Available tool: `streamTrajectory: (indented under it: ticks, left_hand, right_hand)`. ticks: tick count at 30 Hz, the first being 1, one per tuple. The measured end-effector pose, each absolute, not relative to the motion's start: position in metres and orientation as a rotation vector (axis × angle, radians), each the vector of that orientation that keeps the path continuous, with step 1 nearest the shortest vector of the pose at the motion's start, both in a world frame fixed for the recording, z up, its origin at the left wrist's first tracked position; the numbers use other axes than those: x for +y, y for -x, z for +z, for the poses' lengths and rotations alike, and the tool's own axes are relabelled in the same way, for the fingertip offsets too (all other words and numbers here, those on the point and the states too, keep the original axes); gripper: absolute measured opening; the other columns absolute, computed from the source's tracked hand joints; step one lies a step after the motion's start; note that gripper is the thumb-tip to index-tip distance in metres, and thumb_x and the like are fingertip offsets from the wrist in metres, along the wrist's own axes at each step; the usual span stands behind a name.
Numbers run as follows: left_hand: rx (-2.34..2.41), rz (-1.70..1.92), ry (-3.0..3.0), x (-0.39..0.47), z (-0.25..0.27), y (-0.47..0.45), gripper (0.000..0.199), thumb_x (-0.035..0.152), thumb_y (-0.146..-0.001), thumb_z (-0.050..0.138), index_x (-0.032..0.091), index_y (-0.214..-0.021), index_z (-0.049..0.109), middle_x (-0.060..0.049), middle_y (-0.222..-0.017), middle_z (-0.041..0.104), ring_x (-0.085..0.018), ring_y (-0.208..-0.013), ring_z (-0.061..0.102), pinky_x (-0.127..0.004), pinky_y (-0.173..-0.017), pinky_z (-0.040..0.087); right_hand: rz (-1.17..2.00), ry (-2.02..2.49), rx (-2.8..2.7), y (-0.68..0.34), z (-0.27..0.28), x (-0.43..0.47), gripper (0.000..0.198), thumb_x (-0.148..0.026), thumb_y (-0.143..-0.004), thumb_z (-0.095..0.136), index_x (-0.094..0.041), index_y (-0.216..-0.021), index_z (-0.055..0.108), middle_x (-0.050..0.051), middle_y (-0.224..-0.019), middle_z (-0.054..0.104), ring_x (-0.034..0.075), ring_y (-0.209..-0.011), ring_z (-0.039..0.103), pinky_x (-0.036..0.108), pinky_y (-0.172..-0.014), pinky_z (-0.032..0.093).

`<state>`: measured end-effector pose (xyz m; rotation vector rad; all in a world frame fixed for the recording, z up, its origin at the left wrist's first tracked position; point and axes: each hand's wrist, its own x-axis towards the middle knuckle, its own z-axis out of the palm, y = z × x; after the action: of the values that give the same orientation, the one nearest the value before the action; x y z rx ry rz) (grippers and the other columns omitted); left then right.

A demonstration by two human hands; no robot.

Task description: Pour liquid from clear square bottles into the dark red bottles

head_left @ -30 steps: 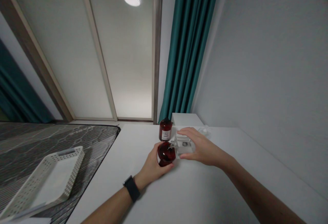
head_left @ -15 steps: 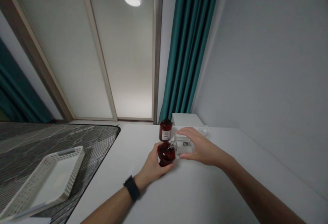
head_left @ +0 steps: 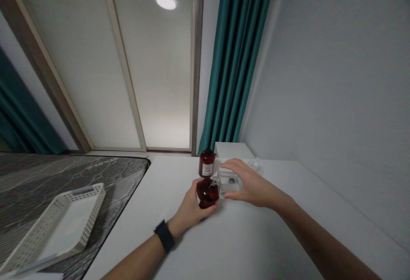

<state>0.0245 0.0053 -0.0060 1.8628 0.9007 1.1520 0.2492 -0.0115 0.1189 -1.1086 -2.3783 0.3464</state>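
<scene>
1. Far left, lower: white basket (head_left: 62,228) on a dark, patterned surface; nothing seen inside it.
2. Lower centre: left hand (head_left: 188,207) curls round a dark red bottle (head_left: 209,193), fingers on the far side, thumb on the near. Grip closed on the bottle's body.
3. Centre, just beyond: second red bottle (head_left: 206,164), upright on the white table (head_left: 188,254), labelled, dark top on. No hand on it.
4. Right of centre: clear container (head_left: 229,182), near end by the held bottle's neck. Contact between them: cannot tell.
5. Beside it: right hand (head_left: 250,184) pinches the container between thumb and fingers.
6. Behind that hand: clear item (head_left: 256,164), partly covered, unidentified.
7. Progress (judged): bottle and container are brought together, so work at the neck seems under way. Liquid passing: not discernible. Left: finishing there, then releasing both; neither is set down free.
</scene>
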Motion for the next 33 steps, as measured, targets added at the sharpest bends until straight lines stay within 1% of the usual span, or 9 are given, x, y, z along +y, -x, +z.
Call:
streamTrajectory:
  ticks: [8,13,19,27,33]
  left_hand:
    - [0.897,1.157,-1.839,0.0050,-0.0055,-0.0260,0.068,0.025,-0.072,0.079,0.019,-0.127,0.040,-0.010,-0.120,0.063,-0.026,-0.106,0.063,-0.042,-0.097,0.048]
    - [0.909,1.146,-1.838,0.0045,-0.0044,-0.0262,0.067,0.023,-0.072,0.078,0.020,-0.127,0.040,-0.009,-0.118,0.063,-0.025,-0.104,0.063,-0.043,-0.096,0.048]
    - [0.912,1.151,-1.841,0.0050,-0.0048,-0.0259,0.069,0.023,-0.071,0.078,0.020,-0.127,0.039,-0.009,-0.119,0.063,-0.026,-0.106,0.063,-0.044,-0.098,0.048]
    - [0.907,1.146,-1.816,0.0035,-0.0029,-0.0261,0.069,0.025,-0.071,0.079,0.019,-0.128,0.039,-0.010,-0.119,0.063,-0.027,-0.107,0.063,-0.045,-0.098,0.048]
    - [0.906,1.149,-1.810,0.0028,-0.0021,-0.0267,0.069,0.024,-0.071,0.079,0.018,-0.127,0.040,-0.010,-0.118,0.064,-0.026,-0.105,0.065,-0.043,-0.096,0.049]
  right_hand:
    - [0.334,1.117,-2.362,-0.2473,0.1176,-0.0107,0.071,-0.028,-0.075,0.083,-0.025,-0.138,0.050,0.011,-0.135,0.054,0.028,-0.129,0.051,0.049,-0.113,0.042]
    - [0.344,1.124,-2.347,-0.2476,0.1168,-0.0102,0.073,-0.030,-0.075,0.082,-0.028,-0.140,0.050,0.010,-0.137,0.051,0.028,-0.132,0.050,0.049,-0.114,0.042]
    - [0.354,1.141,-2.356,-0.2475,0.1177,-0.0098,0.074,-0.028,-0.075,0.083,-0.027,-0.141,0.050,0.010,-0.136,0.052,0.028,-0.129,0.052,0.048,-0.112,0.044]
    - [0.361,1.136,-2.362,-0.2470,0.1188,-0.0100,0.074,-0.031,-0.076,0.083,-0.028,-0.142,0.049,0.011,-0.135,0.052,0.029,-0.129,0.052,0.050,-0.111,0.044]
    - [0.354,1.128,-2.362,-0.2455,0.1211,-0.0109,0.072,-0.030,-0.077,0.082,-0.029,-0.141,0.050,0.011,-0.136,0.052,0.029,-0.130,0.052,0.051,-0.112,0.044]
